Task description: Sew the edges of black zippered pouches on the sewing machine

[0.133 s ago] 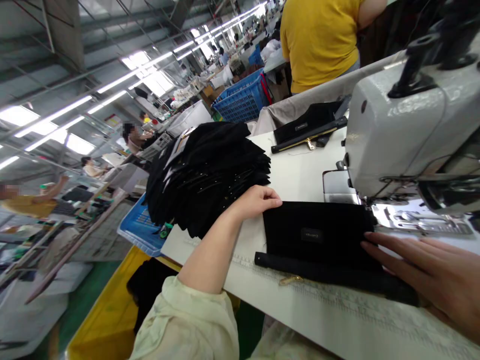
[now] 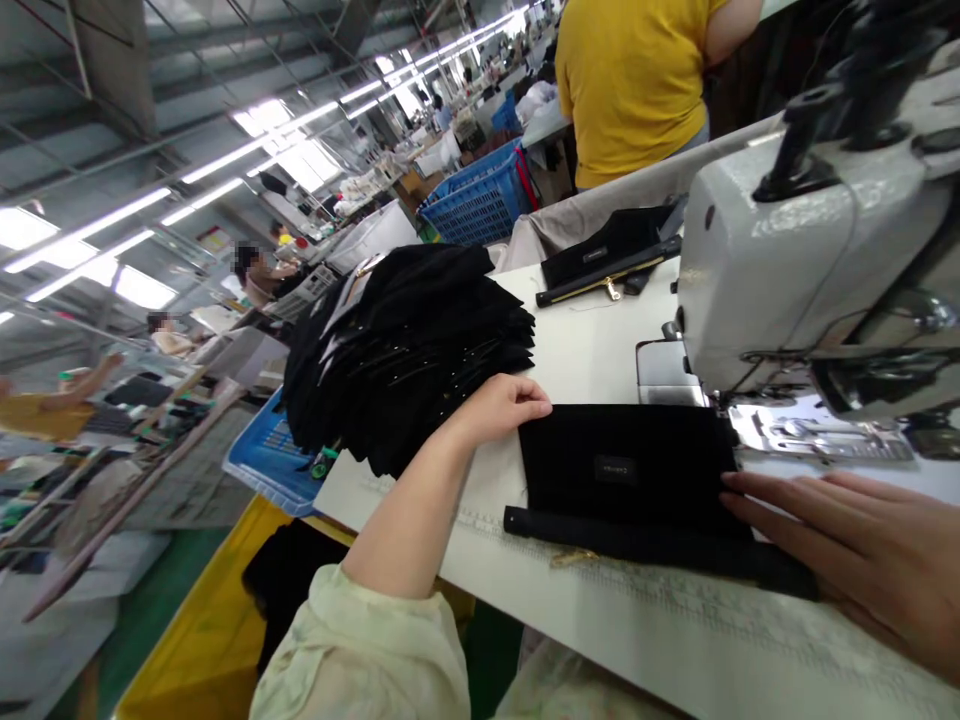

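A black fabric panel (image 2: 570,440) with a small dark label lies on the white sewing table. Along its near edge runs a dark strip with a gold zipper pull (image 2: 574,558). My left hand (image 2: 510,408) pinches the panel's far left corner between thumb and fingers. My right hand (image 2: 862,545) lies with fingers stretched over the panel's right end, partly hiding it. Just beyond that end is the grey sewing machine (image 2: 780,260), its metal presser area (image 2: 817,435) close to the panel's far right corner. Whether the panel sits under the needle is hard to tell.
A thick stack of black fabric pieces (image 2: 405,350) stands left of the panel. Another black zippered piece (image 2: 607,255) lies behind. A blue crate (image 2: 259,465) and a yellow bin (image 2: 180,620) are at lower left. A person in yellow (image 2: 634,90) stands beyond the table.
The whole view has shifted slightly, so everything appears a little further left. Both hands keep their places on the black fabric panel.
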### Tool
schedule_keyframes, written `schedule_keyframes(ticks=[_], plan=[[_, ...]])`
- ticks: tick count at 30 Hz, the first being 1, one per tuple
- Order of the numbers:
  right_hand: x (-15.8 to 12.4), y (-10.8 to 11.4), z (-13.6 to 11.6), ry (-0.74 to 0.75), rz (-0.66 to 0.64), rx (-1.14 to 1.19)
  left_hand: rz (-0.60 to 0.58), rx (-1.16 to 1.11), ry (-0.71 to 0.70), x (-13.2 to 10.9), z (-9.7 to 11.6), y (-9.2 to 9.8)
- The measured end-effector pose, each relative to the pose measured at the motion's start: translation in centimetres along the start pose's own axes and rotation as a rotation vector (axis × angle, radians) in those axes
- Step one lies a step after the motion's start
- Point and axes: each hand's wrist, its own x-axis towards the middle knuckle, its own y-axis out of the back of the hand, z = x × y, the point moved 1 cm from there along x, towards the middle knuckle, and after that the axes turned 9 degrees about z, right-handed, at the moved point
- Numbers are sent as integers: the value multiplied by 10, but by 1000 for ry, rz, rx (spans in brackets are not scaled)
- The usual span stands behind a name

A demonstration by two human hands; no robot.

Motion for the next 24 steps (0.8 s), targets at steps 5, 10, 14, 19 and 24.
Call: schedule_keyframes(ticks=[5, 10, 14, 19, 24], plan=[[19, 14, -6, 68, 8, -160, 240, 326, -449, -24, 38, -28], [22, 13, -3, 0, -48, -115, 76, 265, -980, -55, 69, -73], [23, 10, 0, -78, -158, -133, 101, 374, -1032, -58, 67, -91], [26, 13, 0, -164, -279, -67, 135, 397, -1086, -60, 71, -90], [25, 15, 0, -164, -282, -15, 17, 416, -1055, -59, 79, -81]])
